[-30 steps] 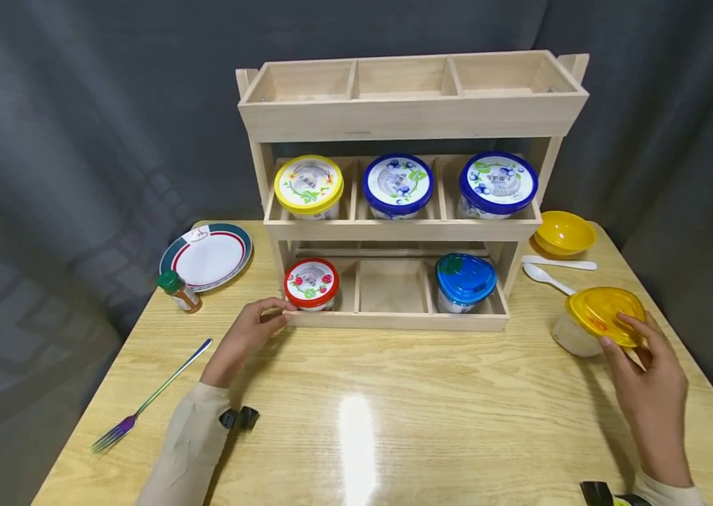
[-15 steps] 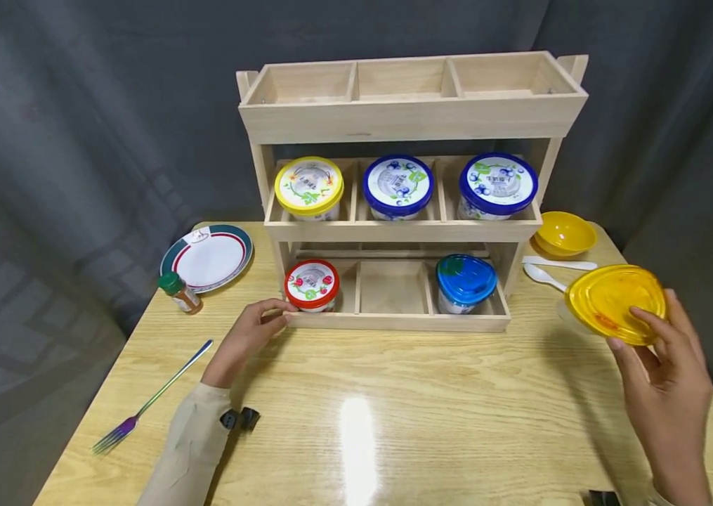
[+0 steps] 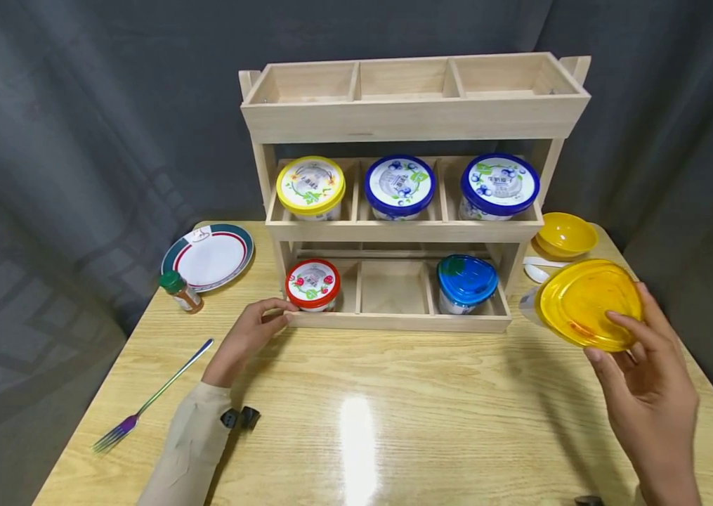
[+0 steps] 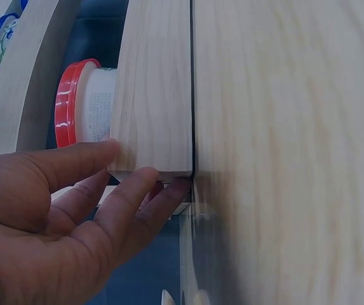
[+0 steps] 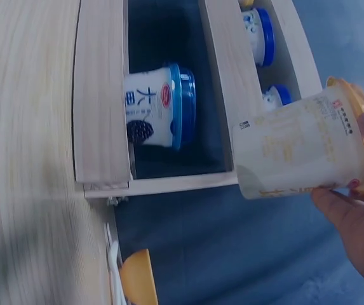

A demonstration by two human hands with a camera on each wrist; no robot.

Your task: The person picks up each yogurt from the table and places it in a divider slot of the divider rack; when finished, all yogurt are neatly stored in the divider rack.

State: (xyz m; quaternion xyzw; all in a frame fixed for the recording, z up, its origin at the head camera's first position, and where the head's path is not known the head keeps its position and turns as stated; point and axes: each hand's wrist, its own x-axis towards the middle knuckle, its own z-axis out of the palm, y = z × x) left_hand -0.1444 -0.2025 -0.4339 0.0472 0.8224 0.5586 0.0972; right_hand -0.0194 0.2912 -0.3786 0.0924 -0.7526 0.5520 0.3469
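Above the table at the right, my right hand (image 3: pixel 653 383) grips a yogurt cup by its yellow lid (image 3: pixel 584 302). The cup is tilted, lid toward me; the right wrist view shows its pale printed side (image 5: pixel 296 146). My left hand (image 3: pixel 251 334) holds the front left corner of the bottom tier of a wooden three-tier rack (image 3: pixel 397 322), fingertips against the board's end (image 4: pixel 153 146). Right beside those fingers, a red-lidded cup (image 3: pixel 312 283) sits in the bottom left compartment. A blue-lidded cup (image 3: pixel 466 280) stands in the bottom right one; the bottom middle compartment holds nothing.
One yellow-lidded cup (image 3: pixel 310 185) and two dark-blue-lidded cups (image 3: pixel 399 185) fill the middle tier. Left of the rack lie a plate (image 3: pixel 211 256), a green-capped spice bottle (image 3: pixel 180 292) and a fork (image 3: pixel 152 397). A yellow bowl (image 3: pixel 565 234) and white spoon (image 3: pixel 534 273) lie at the right.
My right hand has lifted the yellow-lidded cup off the table, tipping its lid toward me, then shifted it left toward the rack. The left hand stays at the rack corner.
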